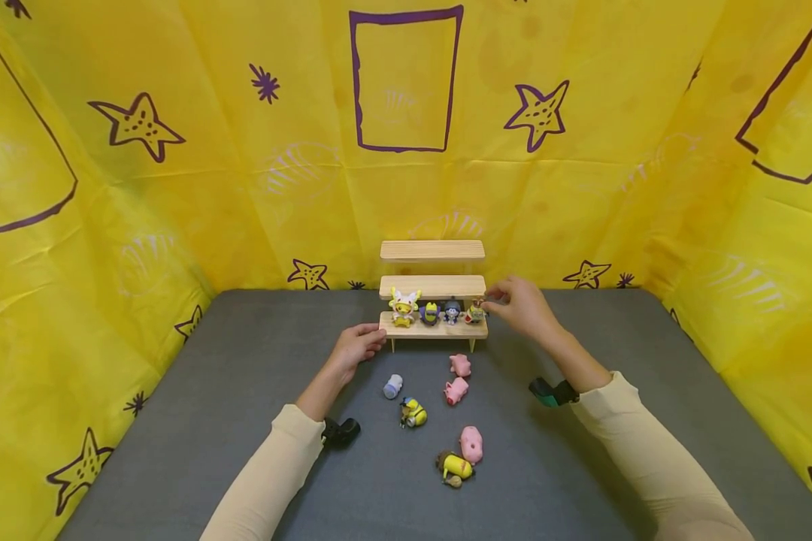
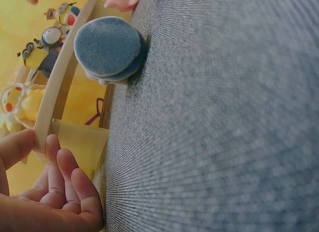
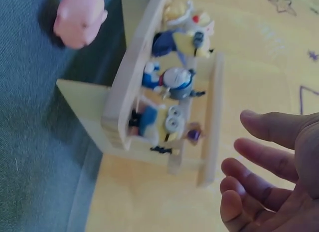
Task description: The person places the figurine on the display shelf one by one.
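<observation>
A three-tier wooden display shelf [image 1: 433, 287] stands at the back of the table. My left hand [image 1: 359, 346] pinches the left end of its lowest tier, thumb on top and fingers beneath. On that tier stand a yellow figurine in a white hood [image 1: 404, 308], a minion in purple [image 1: 429, 314], a dark-hatted figurine [image 1: 452, 312] and, at the right end, a minion figurine [image 3: 160, 123] in blue. My right hand [image 3: 271, 177] is beside that last minion, fingers spread and apart from it, holding nothing.
In front of the shelf lie a blue-and-white figurine [image 1: 392, 386], a yellow minion [image 1: 413, 412] and another minion [image 1: 456, 466]. Pink pig figurines [image 1: 460, 365] lie to their right, one against the nearest minion. A yellow patterned cloth [image 1: 406, 188] hangs behind the grey table [image 1: 257, 391].
</observation>
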Action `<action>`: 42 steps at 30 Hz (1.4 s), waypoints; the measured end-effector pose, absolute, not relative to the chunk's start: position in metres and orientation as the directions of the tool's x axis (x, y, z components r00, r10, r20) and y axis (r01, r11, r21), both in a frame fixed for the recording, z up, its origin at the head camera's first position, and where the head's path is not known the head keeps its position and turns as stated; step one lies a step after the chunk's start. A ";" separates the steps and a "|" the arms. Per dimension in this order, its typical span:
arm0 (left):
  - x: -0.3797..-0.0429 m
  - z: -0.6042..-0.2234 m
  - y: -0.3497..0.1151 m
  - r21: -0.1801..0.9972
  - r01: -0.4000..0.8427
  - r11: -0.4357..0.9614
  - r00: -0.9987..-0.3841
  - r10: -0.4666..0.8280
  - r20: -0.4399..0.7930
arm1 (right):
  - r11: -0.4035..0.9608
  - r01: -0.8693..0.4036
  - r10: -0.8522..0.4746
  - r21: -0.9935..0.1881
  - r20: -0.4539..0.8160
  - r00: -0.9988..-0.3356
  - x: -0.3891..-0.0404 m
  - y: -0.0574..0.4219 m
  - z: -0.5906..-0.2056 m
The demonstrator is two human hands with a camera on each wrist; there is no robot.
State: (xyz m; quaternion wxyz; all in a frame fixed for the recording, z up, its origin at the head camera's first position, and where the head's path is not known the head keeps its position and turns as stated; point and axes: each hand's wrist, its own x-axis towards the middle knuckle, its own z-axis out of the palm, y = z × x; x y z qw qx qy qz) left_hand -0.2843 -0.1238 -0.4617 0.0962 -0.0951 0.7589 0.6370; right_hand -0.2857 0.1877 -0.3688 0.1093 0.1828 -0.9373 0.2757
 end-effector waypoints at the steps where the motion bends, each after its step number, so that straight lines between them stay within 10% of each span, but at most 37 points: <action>1: -0.284 -0.461 -0.124 0.948 -0.269 0.172 -0.963 -0.023 -0.269 | 0.775 -0.414 -0.291 -0.477 0.313 -0.904 -0.282 0.188 -0.368; 28: -0.284 -0.461 -0.123 0.952 -0.264 0.154 -0.964 -0.014 -0.265 | 0.543 -0.665 -0.768 -0.513 0.018 -0.640 -0.208 0.179 -0.408; 42: -0.285 -0.458 -0.126 0.948 -0.281 0.147 -0.959 -0.023 -0.281 | 0.568 -0.667 -0.791 -0.483 -0.096 -0.604 -0.189 0.178 -0.432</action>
